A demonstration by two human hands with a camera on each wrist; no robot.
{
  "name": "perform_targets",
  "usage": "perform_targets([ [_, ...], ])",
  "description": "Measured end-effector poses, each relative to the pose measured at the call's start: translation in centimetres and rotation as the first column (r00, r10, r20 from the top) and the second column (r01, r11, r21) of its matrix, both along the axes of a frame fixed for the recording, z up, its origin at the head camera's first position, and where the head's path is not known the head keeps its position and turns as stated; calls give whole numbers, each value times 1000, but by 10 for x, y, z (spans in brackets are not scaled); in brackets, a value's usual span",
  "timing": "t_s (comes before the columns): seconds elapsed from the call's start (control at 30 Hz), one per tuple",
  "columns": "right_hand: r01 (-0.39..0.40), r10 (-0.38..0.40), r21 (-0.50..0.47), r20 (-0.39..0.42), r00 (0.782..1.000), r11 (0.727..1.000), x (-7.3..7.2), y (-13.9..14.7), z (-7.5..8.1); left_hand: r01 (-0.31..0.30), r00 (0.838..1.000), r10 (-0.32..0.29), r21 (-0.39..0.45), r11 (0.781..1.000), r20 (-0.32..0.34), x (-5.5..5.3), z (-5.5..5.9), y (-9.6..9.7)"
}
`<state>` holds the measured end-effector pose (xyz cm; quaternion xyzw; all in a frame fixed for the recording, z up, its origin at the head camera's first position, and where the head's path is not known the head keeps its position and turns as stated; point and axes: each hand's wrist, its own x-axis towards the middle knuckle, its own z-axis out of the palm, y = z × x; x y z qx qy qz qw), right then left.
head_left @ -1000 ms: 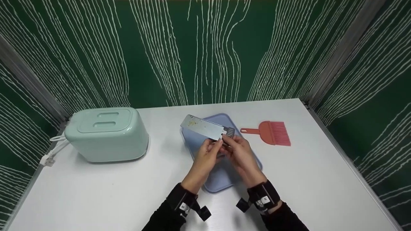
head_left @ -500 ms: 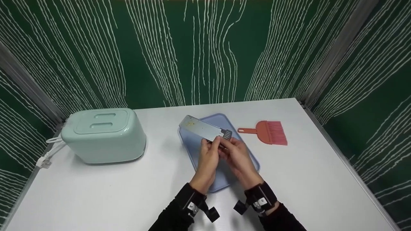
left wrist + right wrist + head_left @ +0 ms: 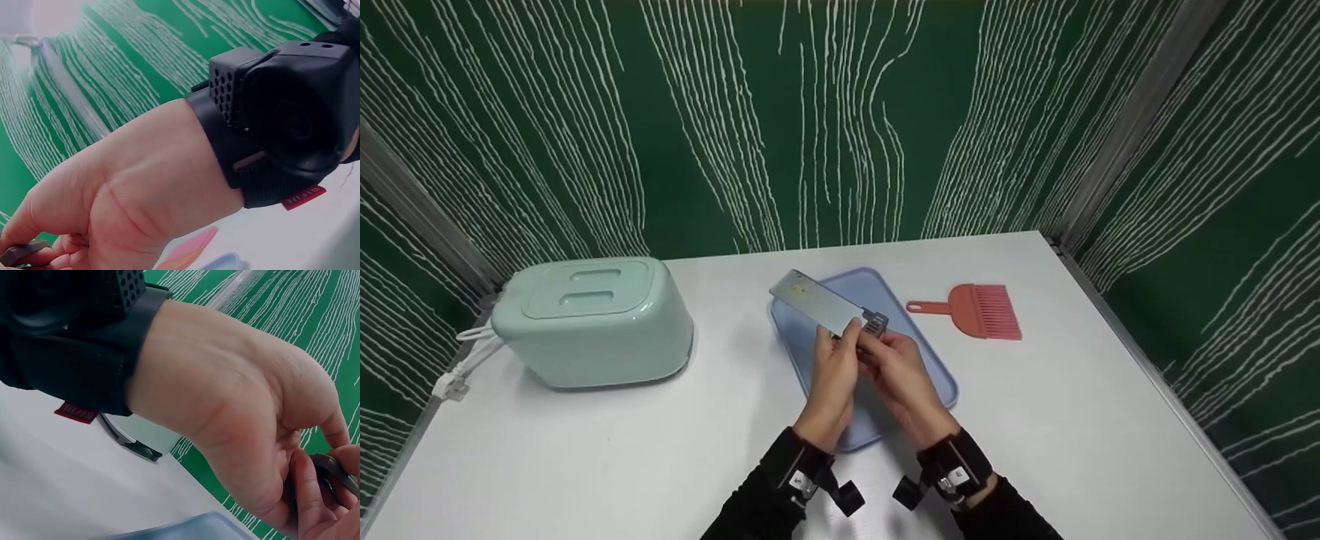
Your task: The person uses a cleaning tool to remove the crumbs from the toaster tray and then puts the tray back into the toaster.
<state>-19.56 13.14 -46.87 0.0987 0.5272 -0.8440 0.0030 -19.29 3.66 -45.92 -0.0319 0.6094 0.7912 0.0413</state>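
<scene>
In the head view, both hands hold a toaster crumb tray (image 3: 817, 300), a flat metal plate with a grey ribbed handle and yellowish crumbs near its far end. The left hand (image 3: 832, 379) pinches its near edge, thumb on top. Beside it, the right hand (image 3: 904, 375) grips the handle end, the fingers partly hidden. The plate slants, its far end to the upper left, above a blue serving tray (image 3: 926, 375). In the right wrist view, the grey handle (image 3: 332, 467) shows between the fingers; the left wrist view catches a sliver of it.
A mint-green toaster (image 3: 596, 322) stands at the left, its white cord and plug (image 3: 451, 386) lying beside it. To the right of the blue tray lies a red hand brush (image 3: 971, 310) with pink bristles. Green walls with white lines bound the white table (image 3: 585, 465).
The left hand has shifted right, closer to the right hand. The crumb tray has turned slightly, its handle end coming nearer the body. The whole head view has drifted a little.
</scene>
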Motion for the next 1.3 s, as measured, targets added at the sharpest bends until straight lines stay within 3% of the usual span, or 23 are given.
perform_targets([
  [0.47,-12,11,26,43,999,1000,6,-3,1,0,1000,0,-22,1000,0,-4,2,-7],
  [1.3,-25,23,90,23,999,996,11,-11,-3,37,999,-38,-85,996,-4,-7,4,-16],
])
